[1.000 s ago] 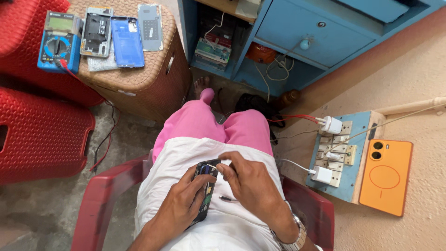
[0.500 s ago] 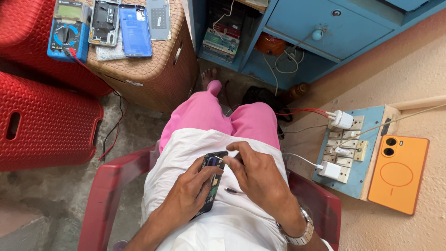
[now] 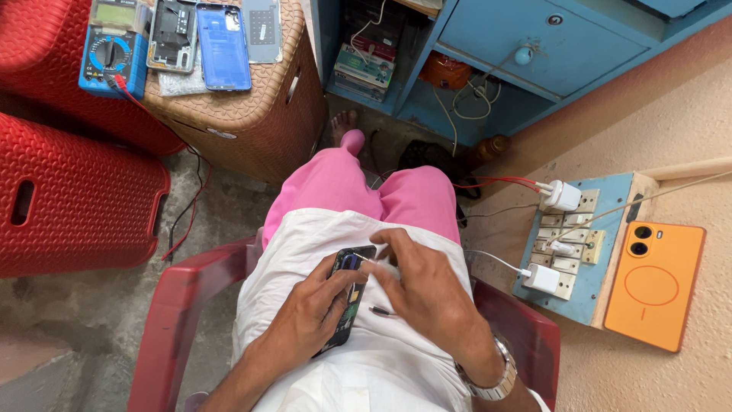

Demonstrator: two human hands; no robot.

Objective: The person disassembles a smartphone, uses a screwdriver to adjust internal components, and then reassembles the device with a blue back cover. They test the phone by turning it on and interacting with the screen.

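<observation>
An opened black phone (image 3: 349, 284) with its inner board showing lies on my lap over a white cloth (image 3: 305, 252). My left hand (image 3: 309, 313) grips it from the left side. My right hand (image 3: 419, 286) rests just to its right, fingertips touching the phone's upper edge and pinching something small and thin that I cannot make out. A slim dark tool (image 3: 381, 311) lies on the cloth under my right palm. I sit in a red plastic chair (image 3: 175, 305), pink trousers (image 3: 358, 191) stretching forward.
A brown woven stool (image 3: 252, 114) ahead carries a blue multimeter (image 3: 110, 49), an open phone frame (image 3: 174, 34), a blue back cover (image 3: 223, 46) and a grey panel (image 3: 261, 29). Red stools (image 3: 69, 198) stand left. A blue switchboard with chargers (image 3: 572, 236) and an orange phone (image 3: 653, 282) are right. A blue cabinet (image 3: 534, 53) stands behind.
The view has drifted slightly, so the stool and switchboard sit differently in frame. My hands stay on the phone, with the right fingers shifting slightly at its upper edge.
</observation>
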